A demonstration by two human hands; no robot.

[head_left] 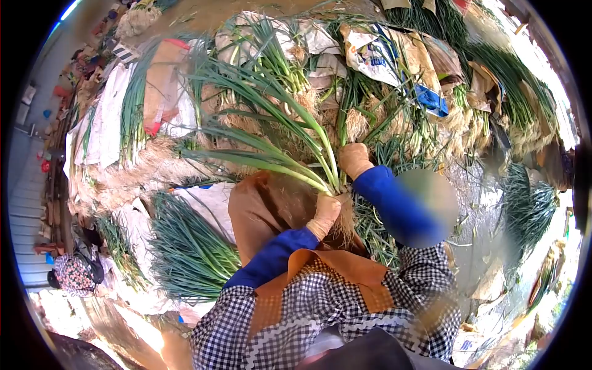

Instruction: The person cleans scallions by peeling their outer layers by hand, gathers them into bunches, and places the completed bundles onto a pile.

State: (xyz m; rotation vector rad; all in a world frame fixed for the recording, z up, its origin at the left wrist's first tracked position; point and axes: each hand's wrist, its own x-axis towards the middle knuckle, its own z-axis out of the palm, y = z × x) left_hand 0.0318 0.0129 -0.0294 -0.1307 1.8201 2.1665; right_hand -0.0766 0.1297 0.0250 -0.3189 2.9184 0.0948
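My left hand (325,214), in a tan glove, is closed round the white lower stems of a bunch of green onions (314,160), just above my lap. The bunch's long green leaves fan out to the upper left and its stringy roots hang below the hand. On the right of the stems is my right hand (354,160), also gloved, with its fingers curled in. It is beside the bunch, and what its fingers hold, if anything, is hidden.
Rows of green onions with roots (148,166) lie ahead under sacks (166,86). A trimmed-looking dark green pile (191,246) is at the left, another (527,203) at the right. Loose leaves (373,231) lie beside my lap. A person (77,274) is at the far left.
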